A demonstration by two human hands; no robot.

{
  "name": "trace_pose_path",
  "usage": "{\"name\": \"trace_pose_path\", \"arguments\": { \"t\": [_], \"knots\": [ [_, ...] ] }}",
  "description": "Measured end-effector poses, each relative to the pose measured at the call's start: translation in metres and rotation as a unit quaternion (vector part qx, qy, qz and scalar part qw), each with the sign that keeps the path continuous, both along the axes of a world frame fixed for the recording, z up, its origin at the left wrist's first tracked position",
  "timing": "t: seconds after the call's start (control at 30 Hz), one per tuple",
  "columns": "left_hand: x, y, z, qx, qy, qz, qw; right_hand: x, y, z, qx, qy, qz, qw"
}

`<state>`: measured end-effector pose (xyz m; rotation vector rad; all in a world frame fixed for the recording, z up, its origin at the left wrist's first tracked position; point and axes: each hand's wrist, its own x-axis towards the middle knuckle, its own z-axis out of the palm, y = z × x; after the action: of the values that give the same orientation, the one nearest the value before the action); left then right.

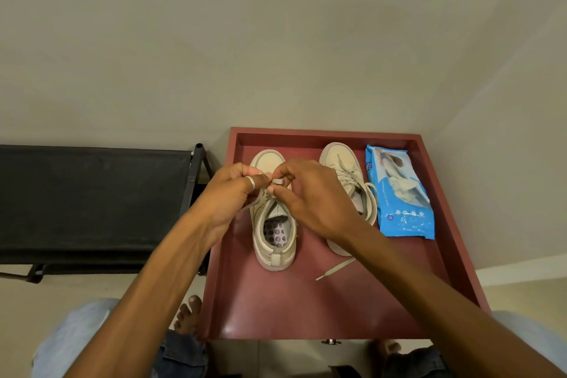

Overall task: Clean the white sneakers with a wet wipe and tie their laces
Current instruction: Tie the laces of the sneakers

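Laces [277, 182] between left hand [230, 193], right hand [310, 193]

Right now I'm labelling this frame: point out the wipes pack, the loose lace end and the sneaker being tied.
wipes pack [402, 193], head view, middle of blue wrapper.
loose lace end [336, 269], head view, mid-strip.
sneaker being tied [274, 228], head view, dotted insole.

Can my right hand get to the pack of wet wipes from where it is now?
Probably yes. The wipes pack lies uncovered on the tray, just past the other sneaker. But the right hand is pinching a lace, so it would have to let go first.
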<state>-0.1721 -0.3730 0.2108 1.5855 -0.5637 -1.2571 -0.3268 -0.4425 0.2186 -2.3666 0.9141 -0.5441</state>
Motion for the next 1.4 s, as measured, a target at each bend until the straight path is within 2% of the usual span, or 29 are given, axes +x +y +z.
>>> {"name": "trace_pose_path", "arguments": {
  "t": [0.17, 0.3, 0.43, 0.5, 0.63, 0.83, 1.0, 1.4],
  "knots": [
    [-0.004, 0.0, 0.001, 0.0, 0.01, 0.007, 1.0, -0.003, -0.005, -0.001, -0.126, 0.098, -0.03, 0.987],
    [0.001, -0.001, 0.001, 0.021, -0.034, 0.048, 0.998, -0.008, -0.008, -0.001, -0.137, 0.117, -0.045, 0.983],
    [0.006, 0.003, 0.005, 0.039, -0.139, 0.063, 0.988, -0.018, -0.019, -0.004, -0.131, 0.15, -0.056, 0.978],
    [0.012, 0.006, 0.001, 0.059, -0.224, 0.051, 0.971, -0.024, -0.026, -0.006, -0.127, 0.175, -0.067, 0.974],
    [0.015, 0.009, -0.002, 0.11, -0.337, 0.015, 0.935, -0.033, -0.031, -0.008, -0.111, 0.238, -0.065, 0.963],
    [0.014, 0.009, -0.007, 0.151, -0.415, -0.029, 0.897, -0.038, -0.03, -0.012, -0.133, 0.3, -0.065, 0.942],
    [0.013, 0.01, -0.007, 0.155, -0.445, -0.049, 0.881, -0.039, -0.031, -0.014, -0.154, 0.324, -0.07, 0.931],
    [0.018, 0.012, -0.008, 0.166, -0.406, -0.053, 0.897, -0.036, -0.033, -0.021, -0.152, 0.33, -0.079, 0.928]
  ]
}}
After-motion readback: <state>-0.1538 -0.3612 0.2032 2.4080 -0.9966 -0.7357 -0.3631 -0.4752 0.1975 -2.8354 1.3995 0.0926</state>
